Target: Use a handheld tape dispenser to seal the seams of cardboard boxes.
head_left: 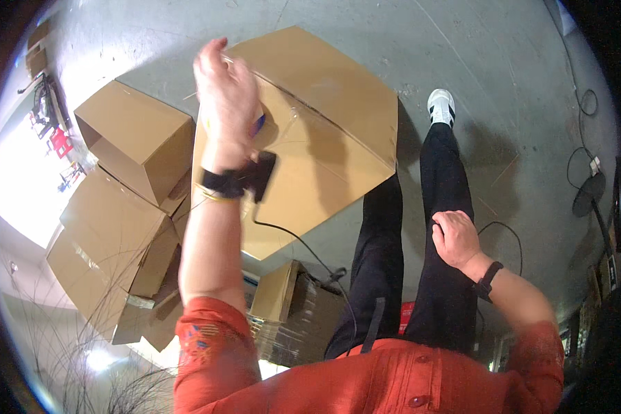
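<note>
A large closed cardboard box (338, 90) stands on the floor in front of me, with a seam across its top. Over its left part is my left hand (228, 93), blurred, its fingers curled. Beside the palm shows a small rounded edge with blue and yellow, mostly hidden by the hand, so I cannot tell its kind. A black device (259, 176) is strapped to that wrist, and a cable runs from it toward my waist. My right hand (457, 238) rests on my right leg with its fingers curled in and nothing visible in them.
An open cardboard box (134, 124) stands at the left, and another carton (107, 228) with loose flaps lies nearer. A smaller open box (276, 293) is close by my left leg. Black cables (579, 124) lie along the grey floor (510, 83) at the right.
</note>
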